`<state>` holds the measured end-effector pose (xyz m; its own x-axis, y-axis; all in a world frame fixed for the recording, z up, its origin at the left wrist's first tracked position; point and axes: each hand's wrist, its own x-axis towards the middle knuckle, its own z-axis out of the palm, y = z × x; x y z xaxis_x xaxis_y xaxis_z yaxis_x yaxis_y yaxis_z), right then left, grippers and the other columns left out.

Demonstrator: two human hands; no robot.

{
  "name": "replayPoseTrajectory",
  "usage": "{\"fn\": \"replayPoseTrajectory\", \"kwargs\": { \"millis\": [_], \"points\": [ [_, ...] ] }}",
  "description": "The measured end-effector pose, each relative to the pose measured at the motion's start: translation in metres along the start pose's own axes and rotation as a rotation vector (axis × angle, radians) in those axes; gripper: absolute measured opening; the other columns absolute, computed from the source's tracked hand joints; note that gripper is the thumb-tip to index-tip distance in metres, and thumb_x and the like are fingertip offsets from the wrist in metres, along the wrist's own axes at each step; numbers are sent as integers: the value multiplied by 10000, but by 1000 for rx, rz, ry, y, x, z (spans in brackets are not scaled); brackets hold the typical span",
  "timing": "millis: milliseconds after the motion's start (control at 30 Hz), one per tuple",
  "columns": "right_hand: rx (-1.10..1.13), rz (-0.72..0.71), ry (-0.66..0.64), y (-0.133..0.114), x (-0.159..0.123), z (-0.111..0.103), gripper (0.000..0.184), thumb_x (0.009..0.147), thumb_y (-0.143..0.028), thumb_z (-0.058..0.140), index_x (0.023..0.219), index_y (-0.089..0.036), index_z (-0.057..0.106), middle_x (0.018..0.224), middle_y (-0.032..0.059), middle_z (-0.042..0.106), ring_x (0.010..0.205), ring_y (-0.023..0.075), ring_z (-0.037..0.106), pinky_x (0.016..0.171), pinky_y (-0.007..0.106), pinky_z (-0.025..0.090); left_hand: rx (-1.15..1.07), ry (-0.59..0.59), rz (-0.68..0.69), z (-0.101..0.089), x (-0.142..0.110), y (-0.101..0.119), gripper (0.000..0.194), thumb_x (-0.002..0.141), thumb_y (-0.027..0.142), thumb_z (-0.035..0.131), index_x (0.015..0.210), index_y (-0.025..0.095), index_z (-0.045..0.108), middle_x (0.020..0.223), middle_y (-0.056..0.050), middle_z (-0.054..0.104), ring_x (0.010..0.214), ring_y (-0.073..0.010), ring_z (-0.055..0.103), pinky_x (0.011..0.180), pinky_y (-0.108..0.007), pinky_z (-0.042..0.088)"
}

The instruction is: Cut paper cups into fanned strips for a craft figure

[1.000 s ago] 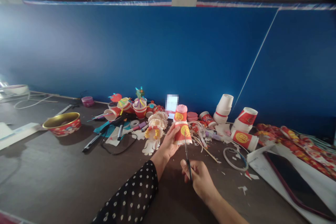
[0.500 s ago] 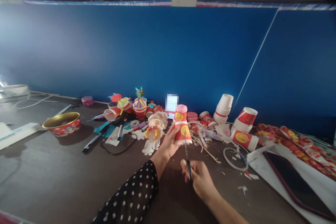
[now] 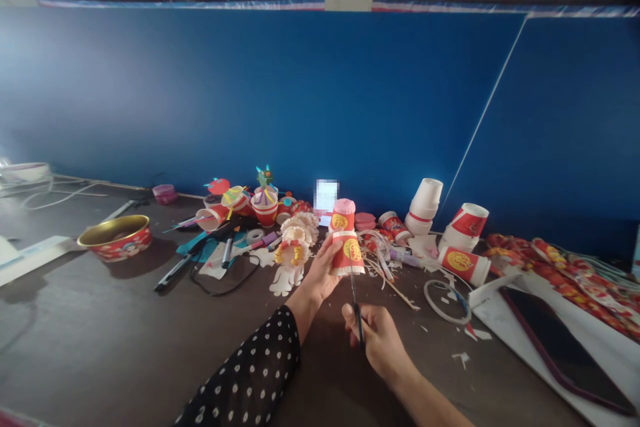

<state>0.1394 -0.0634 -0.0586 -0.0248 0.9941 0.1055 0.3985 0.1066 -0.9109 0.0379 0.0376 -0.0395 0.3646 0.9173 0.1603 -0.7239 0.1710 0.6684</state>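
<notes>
My left hand (image 3: 323, 272) is closed around the left side of a red paper cup (image 3: 342, 257) with a yellow print, held upside down above the table. A smaller red piece with a pink top (image 3: 343, 215) sits on the cup's upper end. In my right hand (image 3: 379, 337) are black-handled scissors (image 3: 358, 317), fingers in the loops. Their blades point up and lie against the front of the cup at its lower rim. Whether the blades pass through the paper is too fine to tell.
Paper cut-outs (image 3: 285, 279) and markers (image 3: 227, 253) lie left of the cup. A gold-lined bowl (image 3: 116, 240) stands further left. At right are stacked paper cups (image 3: 425, 207), a tape ring (image 3: 447, 301), paper scraps and a phone (image 3: 563, 347). A blue partition (image 3: 300, 93) rises behind.
The whole view has shifted very slightly. Both hands keep nearly the same position on the cup and the scissors, with no clear movement of the blades.
</notes>
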Motion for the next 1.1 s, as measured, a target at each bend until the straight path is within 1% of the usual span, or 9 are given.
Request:
{"fn": "replayPoseTrajectory", "kwargs": {
  "millis": [200,433,533,733,867,1100],
  "points": [
    [12,-3,-14,1,0,0,524,773,-579,427,504,-139,524,424,-19,459,428,79,390,451,200,276,-10,-11,7,0,1,0,403,705,283,631,1093,278,523,1095,-48,561,883,-193,555,673,-295,468],
    [22,-14,-16,1,0,-1,525,780,-578,415,511,-139,520,430,-16,465,431,80,388,452,201,279,-23,-17,2,-2,3,-1,354,709,277,628,1052,272,544,1059,-41,572,866,-189,558,722,-333,463],
    [20,-8,-12,0,0,-1,537,765,-597,418,500,-142,519,422,-17,468,422,80,389,448,202,280,-19,-14,-1,-3,3,-1,369,712,278,626,1069,270,532,1050,-49,575,854,-192,560,729,-354,463],
    [20,12,-11,-1,0,0,541,765,-599,411,495,-143,518,415,-19,461,416,78,391,442,197,281,-11,-18,19,-2,3,-2,417,702,290,635,1101,268,516,1044,-52,580,850,-192,561,710,-329,466],
    [36,37,9,-1,0,0,541,733,-625,434,470,-156,495,395,-25,446,397,79,383,428,201,280,-18,-26,23,-2,4,-2,433,714,278,626,1127,278,496,1038,-51,581,819,-180,563,691,-325,470],
    [62,48,17,-1,0,0,523,706,-622,478,463,-159,501,377,-29,443,382,79,379,421,202,284,-8,-29,20,-2,3,-1,394,699,310,639,1075,271,526,1020,-34,583,789,-163,568,681,-302,461]
  ]
}}
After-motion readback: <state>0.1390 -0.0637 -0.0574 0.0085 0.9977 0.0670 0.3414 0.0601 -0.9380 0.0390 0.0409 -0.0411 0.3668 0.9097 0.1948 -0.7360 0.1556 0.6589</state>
